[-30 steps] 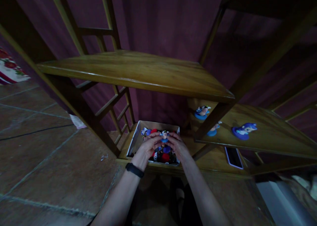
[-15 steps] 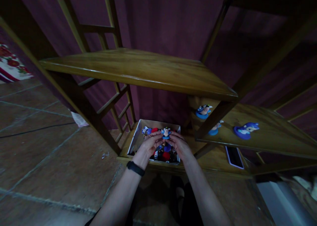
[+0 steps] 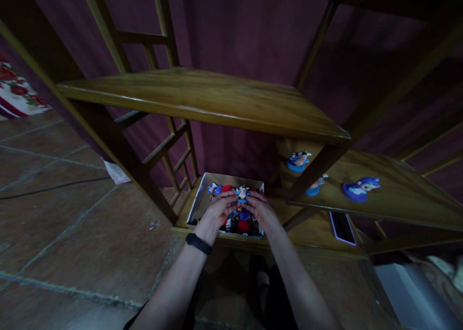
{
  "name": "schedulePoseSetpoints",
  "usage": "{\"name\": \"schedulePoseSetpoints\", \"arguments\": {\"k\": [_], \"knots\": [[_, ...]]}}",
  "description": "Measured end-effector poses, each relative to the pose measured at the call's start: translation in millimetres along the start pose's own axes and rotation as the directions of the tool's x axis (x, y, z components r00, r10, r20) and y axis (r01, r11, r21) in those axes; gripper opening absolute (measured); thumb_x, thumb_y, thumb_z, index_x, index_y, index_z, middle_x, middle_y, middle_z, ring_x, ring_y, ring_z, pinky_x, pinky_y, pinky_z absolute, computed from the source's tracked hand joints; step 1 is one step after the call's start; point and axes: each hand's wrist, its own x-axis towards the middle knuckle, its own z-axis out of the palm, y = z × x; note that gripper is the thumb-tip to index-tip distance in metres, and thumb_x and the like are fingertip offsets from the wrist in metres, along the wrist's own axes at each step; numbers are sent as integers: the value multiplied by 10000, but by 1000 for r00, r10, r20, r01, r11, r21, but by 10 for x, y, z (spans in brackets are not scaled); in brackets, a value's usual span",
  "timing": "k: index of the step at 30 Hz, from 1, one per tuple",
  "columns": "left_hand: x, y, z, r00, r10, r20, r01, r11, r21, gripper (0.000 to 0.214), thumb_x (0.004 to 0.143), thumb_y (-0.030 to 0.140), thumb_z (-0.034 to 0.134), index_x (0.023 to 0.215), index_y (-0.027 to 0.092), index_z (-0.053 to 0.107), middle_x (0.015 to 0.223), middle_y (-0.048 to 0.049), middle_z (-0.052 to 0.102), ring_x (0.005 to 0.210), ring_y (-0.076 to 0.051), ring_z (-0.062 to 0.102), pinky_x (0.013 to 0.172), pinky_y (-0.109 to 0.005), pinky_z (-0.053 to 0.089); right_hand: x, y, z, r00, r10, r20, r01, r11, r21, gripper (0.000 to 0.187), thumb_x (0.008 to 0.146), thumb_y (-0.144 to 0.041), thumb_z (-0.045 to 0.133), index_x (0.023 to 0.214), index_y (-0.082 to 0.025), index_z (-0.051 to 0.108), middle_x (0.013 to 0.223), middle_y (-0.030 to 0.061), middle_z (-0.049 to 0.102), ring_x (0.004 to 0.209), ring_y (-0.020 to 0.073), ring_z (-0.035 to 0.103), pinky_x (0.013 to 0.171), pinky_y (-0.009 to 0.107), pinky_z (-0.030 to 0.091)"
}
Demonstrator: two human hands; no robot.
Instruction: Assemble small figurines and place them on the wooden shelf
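Between the fingertips of both hands, a small figurine (image 3: 242,194) on a blue base is held upright above a white-walled box (image 3: 196,203). My left hand (image 3: 219,211) grips it from the left, and my right hand (image 3: 263,210) from the right. Inside the box lie several other figurines, among them a red one (image 3: 242,226) and a blue and white one (image 3: 212,188). My hands cover part of the box's contents. A dark band (image 3: 198,243) is around my left wrist.
The box sits on the low board of a wooden shelf unit, below a higher shelf (image 3: 202,96). To the right, a blue-purple figurine (image 3: 360,189) and two blue-based ones (image 3: 298,161) stand on a middle shelf. A phone (image 3: 342,227) lies under them.
Both hands keep the figurine in almost the same place over the box. The view has shifted very slightly; nothing else has visibly moved.
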Motion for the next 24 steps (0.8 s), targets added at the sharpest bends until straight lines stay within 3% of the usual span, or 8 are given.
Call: {"name": "schedulePoseSetpoints", "arguments": {"k": [6, 11, 24], "knots": [[1, 4, 17, 1000, 16, -13, -16, 999, -40, 113, 667, 0, 618, 718, 99, 637, 693, -58, 664, 606, -123, 626, 630, -243, 535, 29, 11, -32, 1000, -10, 4, 10, 1000, 22, 201, 579, -216, 710, 766, -176, 649, 886, 40, 687, 803, 175, 638, 818, 364, 494], [-51, 28, 60, 998, 29, 48, -27, 999, -44, 142, 665, -6, 620, 761, 96, 648, 734, -60, 670, 640, -118, 630, 661, -230, 533, 48, -6, -59, 998, -49, 29, 48, 999, 25, 217, 582, -217, 709, 790, -181, 661, 919, 40, 686, 878, 195, 630, 840, 362, 488], [-26, 33, 35, 997, 13, 73, -8, 998, -63, 174, 649, -5, 642, 782, 106, 651, 761, -64, 674, 686, -133, 634, 691, -254, 531, 43, -51, -51, 996, -25, 84, 25, 1000, -7, 292, 580, -204, 713, 866, -184, 657, 955, 46, 682, 945, 200, 614, 877, 350, 465]]}}
